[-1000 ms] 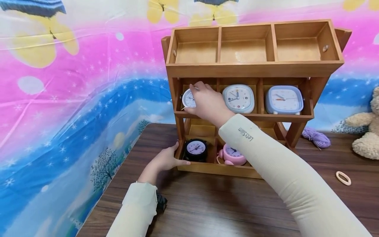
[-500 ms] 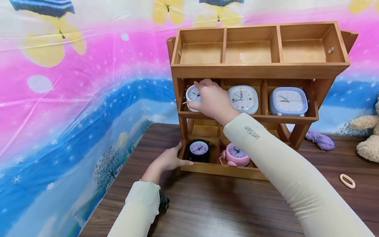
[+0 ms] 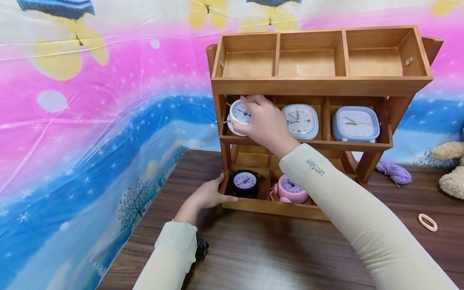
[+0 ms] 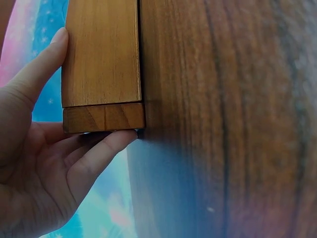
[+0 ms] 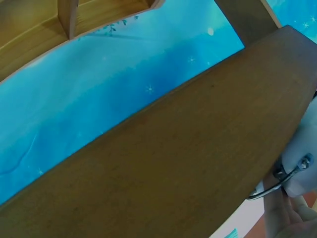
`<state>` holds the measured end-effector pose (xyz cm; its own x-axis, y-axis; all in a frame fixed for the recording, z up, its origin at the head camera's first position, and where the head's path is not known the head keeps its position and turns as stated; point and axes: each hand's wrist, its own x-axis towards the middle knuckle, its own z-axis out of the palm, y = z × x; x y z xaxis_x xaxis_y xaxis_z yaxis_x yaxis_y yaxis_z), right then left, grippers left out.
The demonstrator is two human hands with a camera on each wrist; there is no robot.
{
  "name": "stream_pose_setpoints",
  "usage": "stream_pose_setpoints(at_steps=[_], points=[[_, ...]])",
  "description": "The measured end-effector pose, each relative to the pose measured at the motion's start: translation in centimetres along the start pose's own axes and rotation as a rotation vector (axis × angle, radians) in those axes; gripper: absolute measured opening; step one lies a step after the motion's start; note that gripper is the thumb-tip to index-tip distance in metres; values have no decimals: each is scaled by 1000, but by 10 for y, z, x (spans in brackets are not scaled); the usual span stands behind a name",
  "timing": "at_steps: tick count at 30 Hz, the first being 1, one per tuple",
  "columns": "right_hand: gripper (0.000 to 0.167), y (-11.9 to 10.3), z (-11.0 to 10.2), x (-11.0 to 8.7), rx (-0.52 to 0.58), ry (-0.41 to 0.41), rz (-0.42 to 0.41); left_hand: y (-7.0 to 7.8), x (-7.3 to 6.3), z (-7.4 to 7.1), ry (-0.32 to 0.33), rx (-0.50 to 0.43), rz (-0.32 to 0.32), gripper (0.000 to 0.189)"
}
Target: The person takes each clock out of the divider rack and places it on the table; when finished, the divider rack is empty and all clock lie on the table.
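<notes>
My right hand point(image 3: 267, 123) grips a small round white alarm clock point(image 3: 241, 112) by its right side and top, at the left compartment of the middle shelf. The clock's face leans upward, and thin metal parts stick out on its left. At the right edge of the right wrist view, the white clock point(image 5: 301, 158) shows a metal loop beside my fingers point(image 5: 277, 215). My left hand point(image 3: 206, 194) holds the lower left corner of the wooden rack point(image 3: 320, 85), thumb along the front edge. In the left wrist view, the fingers point(image 4: 96, 158) wrap that wooden corner.
A pale green-white clock point(image 3: 301, 121) and a lavender clock point(image 3: 356, 123) fill the other middle compartments. Below sit a black clock point(image 3: 245, 183) and a pink clock point(image 3: 291, 190). Purple yarn point(image 3: 394, 171), a wooden ring point(image 3: 427, 222) and a plush toy point(image 3: 453, 173) lie right of the rack.
The white clock has risen slightly and tipped back in my right hand, so more of its face shows. My left hand stays on the rack corner. The head view has shifted a little.
</notes>
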<state>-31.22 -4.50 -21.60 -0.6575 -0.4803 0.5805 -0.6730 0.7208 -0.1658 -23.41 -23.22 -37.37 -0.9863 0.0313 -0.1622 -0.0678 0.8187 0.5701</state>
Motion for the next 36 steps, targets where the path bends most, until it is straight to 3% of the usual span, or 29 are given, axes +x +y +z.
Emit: stream_pose_setpoints(at_steps=[5,15,30,36], points=[[67,0,1,-4,-4,39,-19,0,1,1,4,-7,1,102],[65,-5,-1,-18,11,7,-35,0,0,3,-4,-21,5,102],[68,-16,-3,-58,62,-31,-155,-1,0,-2,-29,-10,4,102],[64,-17,3,-81,113,-80,-165,-2,1,-2,-48,-41,7,99]])
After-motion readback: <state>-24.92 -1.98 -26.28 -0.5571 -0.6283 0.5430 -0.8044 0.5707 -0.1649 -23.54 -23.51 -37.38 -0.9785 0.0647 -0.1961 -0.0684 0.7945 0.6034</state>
